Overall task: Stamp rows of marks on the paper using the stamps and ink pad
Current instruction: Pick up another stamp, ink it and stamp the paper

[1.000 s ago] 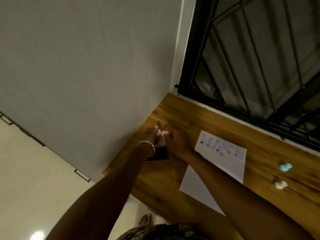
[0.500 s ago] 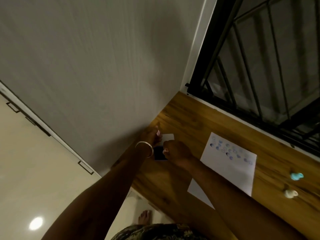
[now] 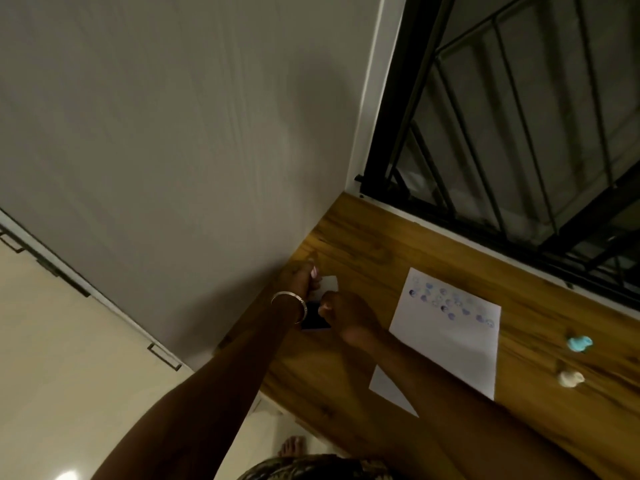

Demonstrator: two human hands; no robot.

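Left hand (image 3: 301, 277) pinches the ink pad (image 3: 317, 318) lid, I think. Right hand (image 3: 346, 311) is curled beside it, grip unclear; paper (image 3: 446, 348) sits further right.

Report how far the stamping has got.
Done: about three uneven rows of blue marks fill the top of the paper. In hand: both hands work at the ink pad; whether the right hand holds a stamp is hidden. Left: the paper's lower half is bare; the blue stamp and white stamp lie aside.

The paper (image 3: 446, 341) lies on the table (image 3: 363, 237), with two stamps (image 3: 579, 342) to its right. The ink pad (image 3: 317, 320) sits left of the paper, near the wall (image 3: 173, 133), between both hands.
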